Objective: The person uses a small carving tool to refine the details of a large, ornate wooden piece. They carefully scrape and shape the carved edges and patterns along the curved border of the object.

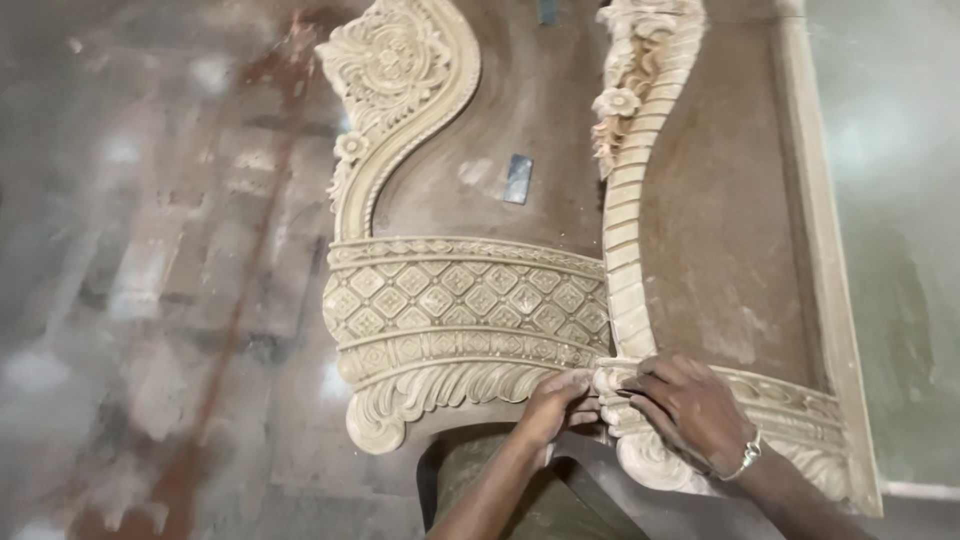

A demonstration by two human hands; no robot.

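Head view: carved wooden panel [470, 300] on dusty floor [150, 300]

We found a polished concrete floor [150, 300], grey and mottled, throwing back soft patches of light from above. A reddish-brown streak [240, 280] ran across it on the left. On the right the floor looked greener and paler, with a pale edge low down.

1. Both forearms were bare, with no sleeves showing.
2. The right hand [690, 410] wore a silver-coloured metal bracelet [746, 459] at the wrist.
3. The left hand [556, 402] carried no ring or band.
4. Olive-brown trousers [500, 490] covered the legs below.
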